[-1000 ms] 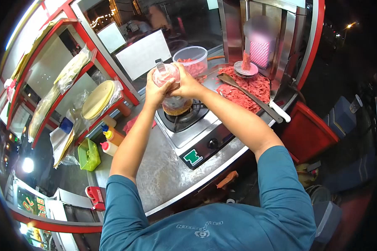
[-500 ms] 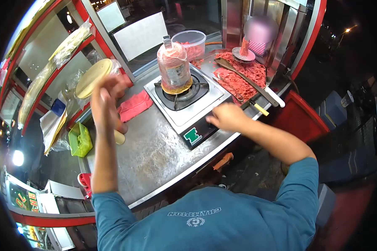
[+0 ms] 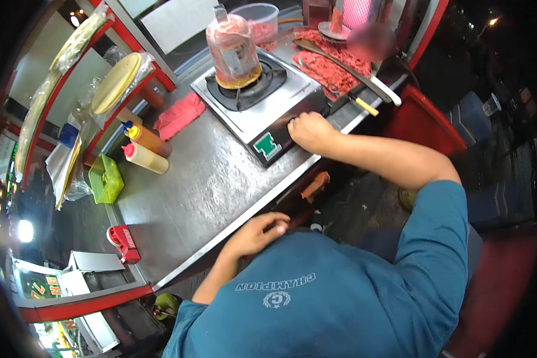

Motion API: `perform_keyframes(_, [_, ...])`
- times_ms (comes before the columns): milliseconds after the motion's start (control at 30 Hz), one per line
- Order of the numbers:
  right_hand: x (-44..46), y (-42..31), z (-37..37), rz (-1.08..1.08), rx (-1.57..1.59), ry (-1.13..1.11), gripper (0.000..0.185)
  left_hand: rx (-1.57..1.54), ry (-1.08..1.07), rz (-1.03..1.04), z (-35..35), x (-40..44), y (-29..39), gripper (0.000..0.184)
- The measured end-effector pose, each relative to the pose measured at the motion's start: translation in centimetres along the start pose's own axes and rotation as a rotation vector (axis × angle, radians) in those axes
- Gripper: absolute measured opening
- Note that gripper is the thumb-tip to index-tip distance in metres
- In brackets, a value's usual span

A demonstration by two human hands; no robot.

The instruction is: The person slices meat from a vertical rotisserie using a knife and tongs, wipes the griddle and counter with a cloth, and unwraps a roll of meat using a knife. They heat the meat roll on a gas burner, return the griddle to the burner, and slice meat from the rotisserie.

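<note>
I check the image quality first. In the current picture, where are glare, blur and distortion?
Head view: wide-angle bending, with dark corners; head view: the lamp at left overexposed, whitish glare on the steel counter; head view: the right hand fairly sharp, a round patch by the meat blurred out.

- Night; far right falls to near black, with one yellowish street light (image 3: pixel 493 22) as a small flare.
- Counter (image 3: pixel 203 185) well lit, mottled white sheen mid-surface.
- Stove (image 3: pixel 238 124): pale glare on steel top, front panel dark.
- White lamp (image 3: pixel 25 231) at left blown out, haloed.
- Grille (image 3: pixel 357 13) glowing hot pink at top edge.
- Floor (image 3: pixel 355 200) below counter in deep shadow.
- Right hand (image 3: pixel 312 132), left hand (image 3: pixel 258 234): outlines clean.
- Smudgy blurred patch beside the grille hides detail.
- Wide-angle bowing in red frame (image 3: pixel 89 304); corners vignetted black.
</note>
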State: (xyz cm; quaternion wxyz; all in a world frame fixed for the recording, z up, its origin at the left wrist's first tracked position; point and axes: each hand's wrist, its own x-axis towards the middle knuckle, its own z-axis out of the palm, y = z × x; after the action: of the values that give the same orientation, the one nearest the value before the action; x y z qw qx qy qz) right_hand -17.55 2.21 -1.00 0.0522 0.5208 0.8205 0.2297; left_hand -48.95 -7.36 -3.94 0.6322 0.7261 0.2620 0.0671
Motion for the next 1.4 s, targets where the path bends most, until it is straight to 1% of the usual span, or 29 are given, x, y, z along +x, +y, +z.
perform_keyframes(33, [-0.1,0.0,0.0,-0.013,0.001,-0.003,0.014,0.156,0.069,0.024,0.1,0.5,-0.7,0.033])
perform_keyframes(133, [0.0,0.5,-0.6,-0.06,-0.002,-0.072,0.013,0.191,0.045,-0.032,0.3,1.6,-0.8,0.036])
perform_keyframes(233, [0.3,1.2,-1.2,-0.033,0.099,-0.193,0.015,0.095,-0.029,-0.113,1.9,3.4,-1.7,0.037])
perform_keyframes(267, [0.3,1.5,-1.5,-0.027,0.116,-0.2,0.016,0.1,-0.039,-0.105,2.5,4.2,-2.7,0.039])
perform_keyframes(367, [0.1,1.8,-2.1,-0.023,0.166,-0.219,0.016,0.006,-0.067,-0.162,4.3,7.0,-7.0,0.04])
perform_keyframes(400, [0.1,1.9,-2.1,-0.02,0.18,-0.217,0.016,0.016,-0.073,-0.197,4.7,7.9,-7.8,0.042])
perform_keyframes(467, [0.0,2.0,-2.1,-0.014,0.208,-0.22,0.016,-0.06,-0.019,-0.187,6.2,9.5,-11.9,0.042])
perform_keyframes(533, [0.0,2.3,-2.1,-0.009,0.231,-0.226,0.016,-0.127,0.002,-0.201,6.7,10.2,-11.3,0.042])
perform_keyframes(600, [-0.1,2.5,-2.0,-0.005,0.255,-0.213,0.016,-0.185,-0.009,-0.244,7.0,10.4,-10.4,0.042])
perform_keyframes(700, [-0.2,2.8,-1.5,-0.013,0.29,-0.185,0.016,-0.241,0.038,-0.266,7.6,11.1,-10.8,0.042])
perform_keyframes(767, [-0.4,3.2,-1.1,-0.025,0.328,-0.157,0.017,-0.219,0.06,-0.268,7.8,11.5,-11.2,0.042])
perform_keyframes(867, [-2.0,3.9,-1.0,0.034,0.496,-0.009,0.021,-0.174,0.109,-0.294,8.0,11.0,-11.1,0.041])
perform_keyframes(900, [-2.8,4.0,-1.9,0.103,0.558,-0.04,0.024,-0.157,0.129,-0.304,7.9,10.6,-11.1,0.041])
perform_keyframes(967, [-5.4,3.5,-4.1,0.22,0.67,-0.11,0.031,-0.222,0.172,-0.355,7.8,9.5,-12.4,0.041])
perform_keyframes(1033, [-7.9,1.8,-2.4,0.23,0.811,-0.542,0.04,-0.289,0.239,-0.403,7.9,7.4,-15.5,0.043])
perform_keyframes(1067, [-9.7,0.2,0.1,0.281,0.918,-0.56,0.045,-0.064,0.284,-0.427,7.6,6.0,-13.5,0.045])
perform_keyframes(1100, [-11.2,-1.8,3.6,0.314,1.02,-0.577,0.05,0.045,0.298,-0.507,7.6,4.8,-15.4,0.047])
perform_keyframes(1133, [-12.9,-4.0,6.8,0.361,1.101,-0.464,0.053,0.076,0.325,-0.564,7.9,3.3,-17.0,0.048])
perform_keyframes(1200, [-14.4,-7.8,12.4,0.623,1.355,-0.467,0.054,0.143,0.386,-0.664,8.7,-0.1,-20.3,0.05])
perform_keyframes(1233, [-14.7,-9.2,14.3,0.865,1.499,-0.59,0.053,0.188,0.407,-0.704,9.1,-2.1,-22.3,0.051])
perform_keyframes(1267, [-15.1,-10.0,15.3,0.958,1.632,-0.507,0.05,0.191,0.445,-0.716,9.8,-4.3,-24.4,0.051])
perform_keyframes(1300, [-15.4,-10.4,15.8,1.067,1.763,-0.415,0.048,0.196,0.422,-0.824,10.6,-6.5,-27.2,0.052])
perform_keyframes(1333, [-15.4,-10.6,15.8,1.071,1.757,-0.362,0.044,0.207,0.388,-0.924,11.2,-8.8,-29.9,0.053])
perform_keyframes(1400, [-15.8,-10.0,15.7,0.939,1.663,-0.419,0.043,0.277,0.328,-1.031,12.6,-13.4,-33.3,0.054])
